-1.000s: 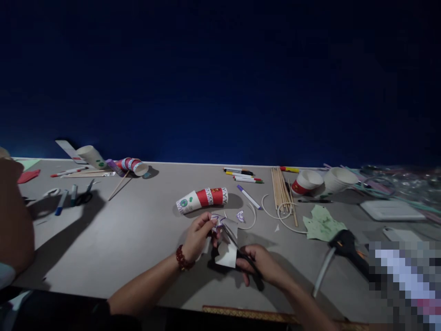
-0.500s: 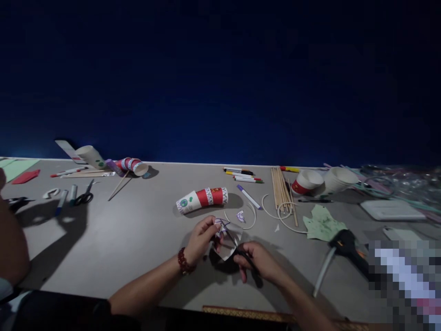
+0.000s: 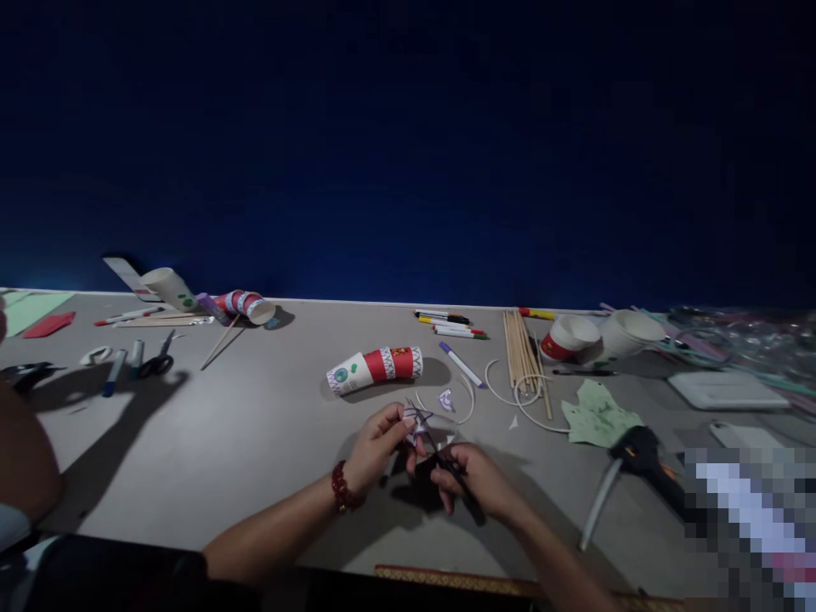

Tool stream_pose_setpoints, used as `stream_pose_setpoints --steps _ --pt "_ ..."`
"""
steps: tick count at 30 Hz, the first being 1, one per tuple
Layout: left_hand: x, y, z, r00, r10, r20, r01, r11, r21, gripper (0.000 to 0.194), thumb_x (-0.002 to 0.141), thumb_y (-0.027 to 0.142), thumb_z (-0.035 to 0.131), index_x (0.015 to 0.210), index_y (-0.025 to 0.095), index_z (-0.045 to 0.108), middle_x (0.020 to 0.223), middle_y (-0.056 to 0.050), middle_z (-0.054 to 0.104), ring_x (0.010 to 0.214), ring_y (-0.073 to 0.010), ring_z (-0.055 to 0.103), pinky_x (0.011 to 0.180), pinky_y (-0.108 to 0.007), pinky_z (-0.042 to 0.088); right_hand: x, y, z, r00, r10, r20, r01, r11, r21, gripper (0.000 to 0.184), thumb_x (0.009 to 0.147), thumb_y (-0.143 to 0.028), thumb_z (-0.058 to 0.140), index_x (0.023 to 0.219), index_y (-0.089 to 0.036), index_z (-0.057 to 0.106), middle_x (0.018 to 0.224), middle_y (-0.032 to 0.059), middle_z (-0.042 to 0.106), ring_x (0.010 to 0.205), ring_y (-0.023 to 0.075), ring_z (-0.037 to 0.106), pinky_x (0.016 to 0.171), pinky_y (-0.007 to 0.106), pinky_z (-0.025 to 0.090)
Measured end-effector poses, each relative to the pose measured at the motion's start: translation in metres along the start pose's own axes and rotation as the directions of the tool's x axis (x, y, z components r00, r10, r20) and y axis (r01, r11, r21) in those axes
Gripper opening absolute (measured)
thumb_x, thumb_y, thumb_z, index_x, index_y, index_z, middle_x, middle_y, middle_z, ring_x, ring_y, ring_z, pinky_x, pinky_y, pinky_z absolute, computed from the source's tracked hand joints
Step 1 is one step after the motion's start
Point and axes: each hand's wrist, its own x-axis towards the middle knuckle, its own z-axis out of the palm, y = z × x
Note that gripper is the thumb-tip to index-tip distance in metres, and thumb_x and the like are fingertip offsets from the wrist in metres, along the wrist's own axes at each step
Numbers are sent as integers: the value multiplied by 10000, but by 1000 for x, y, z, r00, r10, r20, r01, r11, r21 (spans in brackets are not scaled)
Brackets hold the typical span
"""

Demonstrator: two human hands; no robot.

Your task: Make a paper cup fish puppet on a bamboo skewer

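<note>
My left hand (image 3: pixel 382 440), with a red bead bracelet at the wrist, pinches a piece of white paper (image 3: pixel 439 422) marked with purple lines. In my right hand (image 3: pixel 470 480) are black-handled scissors (image 3: pixel 442 461), their blades reaching up and left to the paper beside my left fingertips. Just beyond my hands lies a joined paper cup tube (image 3: pixel 386 365), white and red with zigzag drawing. A small purple-outlined cutout (image 3: pixel 445 399) rests near a curled white cord (image 3: pixel 473 393). A purple-capped marker (image 3: pixel 460 364) lies behind them.
Wooden sticks (image 3: pixel 519 348), paper cups (image 3: pixel 569 337), crumpled green paper (image 3: pixel 599 412) and a glue gun (image 3: pixel 643 459) are on the right. Several markers (image 3: pixel 450 323) lie at the back. Another person's arm (image 3: pixel 25 455) is at the left edge, near another pair of scissors (image 3: pixel 158 361).
The white paper has turned and tilted between my hands, showing less of its face. My left hand has shifted slightly right with it. The other person's arm at left has moved lower.
</note>
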Motion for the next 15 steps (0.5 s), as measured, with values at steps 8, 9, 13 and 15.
stream_pose_setpoints --steps 8,9,13,15 --pt "0 0 0 1000 15 6 -15 1000 -12 359 840 497 684 801 190 502 642 1 688 421 -109 560 454 -223 416 5 2 3 999 -24 -22 24 1000 4 496 705 -633 747 802 -159 634 535 -51 534 434 78 424 450 214 313" --pt "0 0 0 1000 16 3 -16 1000 -14 362 839 499 685 800 191 498 643 2 689 419 -110 561 453 -224 416 5 3 3 999 -27 -32 27 1000 0 506 703 -644 744 789 -159 628 525 -50 528 435 78 415 448 214 302" --pt "0 -1 0 1000 18 -12 -19 999 -31 361 843 483 685 798 199 467 644 4 696 416 -110 569 453 -217 416 6 5 5 997 -45 -64 46 999 7 545 694 -689 726 784 -164 614 502 -50 512 431 83 400 445 225 277" --pt "0 -2 -1 1000 24 -12 -24 999 -42 354 846 475 683 802 200 463 649 2 697 424 -111 574 453 -215 421 7 5 7 996 -53 -67 53 999 8 561 689 -707 715 778 -163 613 497 -49 503 426 83 388 441 230 263"
